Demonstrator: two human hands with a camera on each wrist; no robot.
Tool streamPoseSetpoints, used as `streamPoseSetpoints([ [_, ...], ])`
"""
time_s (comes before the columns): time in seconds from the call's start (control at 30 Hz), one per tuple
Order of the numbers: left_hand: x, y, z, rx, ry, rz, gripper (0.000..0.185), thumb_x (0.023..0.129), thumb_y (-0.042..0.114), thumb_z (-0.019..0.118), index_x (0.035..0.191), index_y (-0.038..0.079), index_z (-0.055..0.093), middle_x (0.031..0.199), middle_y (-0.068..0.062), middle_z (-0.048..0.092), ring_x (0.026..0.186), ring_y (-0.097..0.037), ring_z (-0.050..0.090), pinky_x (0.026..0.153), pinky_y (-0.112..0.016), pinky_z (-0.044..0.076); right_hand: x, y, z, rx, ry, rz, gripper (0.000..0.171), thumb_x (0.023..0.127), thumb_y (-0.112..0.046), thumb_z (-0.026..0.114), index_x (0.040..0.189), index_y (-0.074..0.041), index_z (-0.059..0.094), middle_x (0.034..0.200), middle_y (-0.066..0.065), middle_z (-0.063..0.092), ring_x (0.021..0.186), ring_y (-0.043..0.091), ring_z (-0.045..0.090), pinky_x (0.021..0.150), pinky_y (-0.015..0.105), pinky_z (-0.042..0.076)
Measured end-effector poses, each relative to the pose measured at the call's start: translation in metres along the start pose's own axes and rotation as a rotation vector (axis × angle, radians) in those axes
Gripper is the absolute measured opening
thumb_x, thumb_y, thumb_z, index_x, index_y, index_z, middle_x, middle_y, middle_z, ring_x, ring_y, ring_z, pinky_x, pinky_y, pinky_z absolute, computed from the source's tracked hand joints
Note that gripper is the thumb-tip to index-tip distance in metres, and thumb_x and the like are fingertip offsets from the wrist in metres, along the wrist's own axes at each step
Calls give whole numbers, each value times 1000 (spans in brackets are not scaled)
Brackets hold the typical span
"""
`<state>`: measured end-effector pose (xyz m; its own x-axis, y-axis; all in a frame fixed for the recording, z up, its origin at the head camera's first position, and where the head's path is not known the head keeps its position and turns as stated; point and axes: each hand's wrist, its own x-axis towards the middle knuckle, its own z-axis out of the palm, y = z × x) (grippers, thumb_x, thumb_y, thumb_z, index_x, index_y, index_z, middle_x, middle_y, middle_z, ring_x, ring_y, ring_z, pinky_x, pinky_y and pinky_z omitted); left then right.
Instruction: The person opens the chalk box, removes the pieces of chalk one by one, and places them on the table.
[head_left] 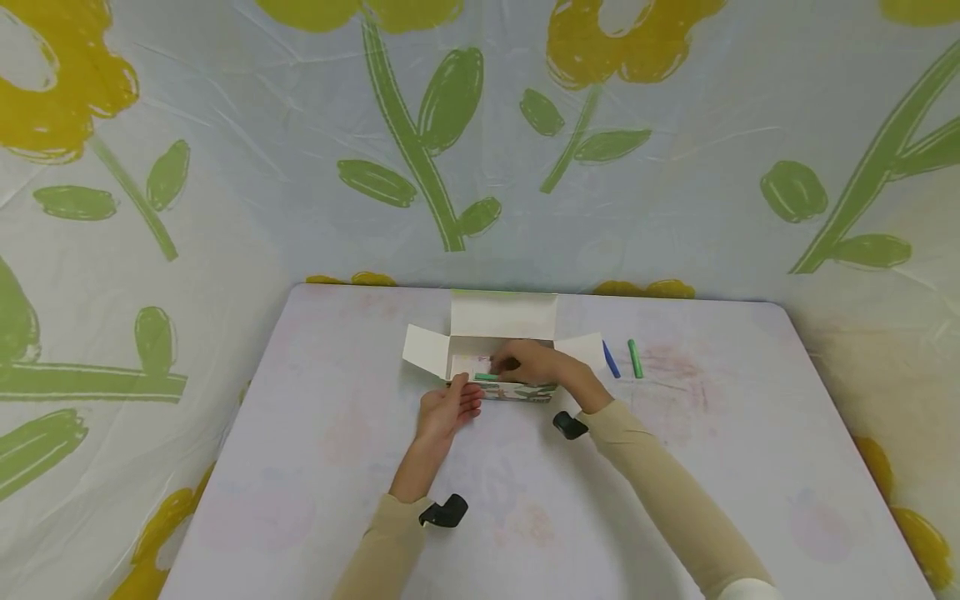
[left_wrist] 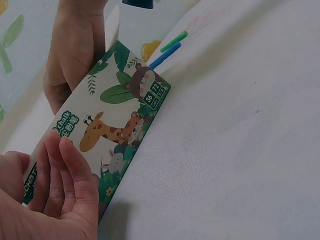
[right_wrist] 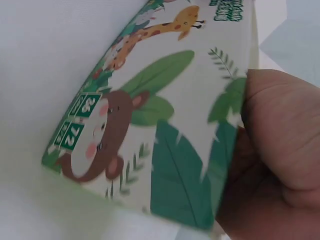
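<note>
On the far middle of the bench [head_left: 300,467] lies a long cardboard box [head_left: 517,390]. Its long side runs left to right, and its open top faces up. Three white flaps stick out, one to the left, one to the right and a big one at the far side. The near wall of the box has a picture on it: a giraffe, a brown bear, green leaves and the numbers 36 and 72. The card looks smooth and a little shiny.

The left hand [head_left: 448,408] rests against the near left end of the box. Its fingers are straight and lie flat on the picture, and they grip nothing. The arm comes up from the near edge in a tan sleeve, with a small black camera at the wrist.

The right hand [head_left: 534,363] reaches over the top of the box from the right. Its fingers curl down inside and pinch a green chalk stick [head_left: 487,377]. The stick lies left to right, along the box. The thumb side of this hand presses on the near wall.

Just right of the box, two more sticks lie on the bench, a blue stick [head_left: 611,360] and a green stick [head_left: 635,358]. Both point near to far, side by side but not touching.

The bench is pale and smooth, with rounded corners. Behind it hangs a thin sheet [head_left: 675,192] with big yellow flowers and green leaves.
</note>
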<state>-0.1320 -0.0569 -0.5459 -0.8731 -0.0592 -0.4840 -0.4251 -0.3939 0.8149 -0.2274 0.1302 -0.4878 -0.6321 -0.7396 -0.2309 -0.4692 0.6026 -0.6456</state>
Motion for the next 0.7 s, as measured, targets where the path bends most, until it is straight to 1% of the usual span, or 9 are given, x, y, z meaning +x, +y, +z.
streamPoseSetpoints([
  [0.07, 0, 0, 0, -4, -3, 1, 34, 103, 25, 61, 97, -7, 71, 83, -7, 73, 72, -10, 67, 68, -23, 60, -5, 2, -2, 8, 18, -7, 20, 100, -10, 68, 115, 2, 73, 115, 13, 71, 99, 20, 63, 91, 39, 55],
  [0.13, 0, -1, 0, -5, -9, 7, 35, 103, 24, 61, 97, -8, 71, 83, -7, 73, 71, -10, 67, 68, -22, 60, -10, 3, -5, 35, 34, -11, 21, 101, -10, 66, 118, 2, 72, 116, 13, 71, 100, 21, 64, 91, 39, 55],
  [0.2, 1, -1, 0, -9, -15, 10, 35, 103, 25, 61, 97, -8, 71, 82, -7, 73, 71, -10, 67, 68, -22, 60, -15, 3, -8, 65, 45, -15, 23, 102, -9, 64, 121, 2, 70, 114, 14, 72, 96, 20, 64, 86, 38, 56],
  [0.33, 2, -1, -1, -19, -20, 11, 36, 103, 25, 62, 98, -10, 71, 81, -7, 74, 69, -9, 68, 67, -22, 60, -24, 3, -15, 129, 60, -11, 26, 104, -9, 60, 126, 2, 68, 107, 15, 71, 85, 16, 60, 77, 32, 53],
  [0.4, 3, -1, -1, -21, -20, 10, 36, 103, 25, 62, 98, -10, 71, 82, -8, 74, 69, -9, 68, 68, -22, 60, -29, 4, -19, 159, 67, -7, 27, 105, -10, 60, 127, 3, 68, 105, 15, 70, 85, 16, 59, 76, 31, 52],
  [0.43, 3, 0, -2, -22, -17, 6, 36, 103, 24, 62, 98, -10, 71, 82, -8, 74, 70, -10, 68, 68, -23, 60, -31, 4, -21, 173, 73, -5, 27, 105, -11, 60, 127, 3, 68, 104, 15, 70, 86, 17, 59, 77, 31, 52],
  [0.53, 2, 0, -2, -11, -19, 3, 36, 103, 25, 62, 98, -9, 72, 84, -9, 74, 71, -10, 68, 69, -24, 61, -39, 5, -27, 221, 95, -14, 28, 105, -10, 60, 127, 5, 66, 110, 17, 69, 94, 21, 64, 83, 33, 55],
  [0.6, 2, 0, -2, -6, -19, -1, 35, 103, 25, 62, 97, -8, 72, 84, -9, 74, 72, -11, 68, 70, -24, 61, -45, 7, -32, 254, 113, -22, 28, 105, -9, 60, 128, 7, 65, 115, 20, 68, 102, 26, 66, 89, 36, 56],
  [0.7, 2, 0, -2, 2, -18, 2, 36, 103, 25, 62, 98, -8, 72, 84, -8, 74, 72, -11, 68, 70, -24, 61, -53, 12, -39, 299, 140, -26, 29, 105, -11, 60, 128, 7, 63, 120, 24, 66, 109, 33, 66, 94, 38, 56],
])
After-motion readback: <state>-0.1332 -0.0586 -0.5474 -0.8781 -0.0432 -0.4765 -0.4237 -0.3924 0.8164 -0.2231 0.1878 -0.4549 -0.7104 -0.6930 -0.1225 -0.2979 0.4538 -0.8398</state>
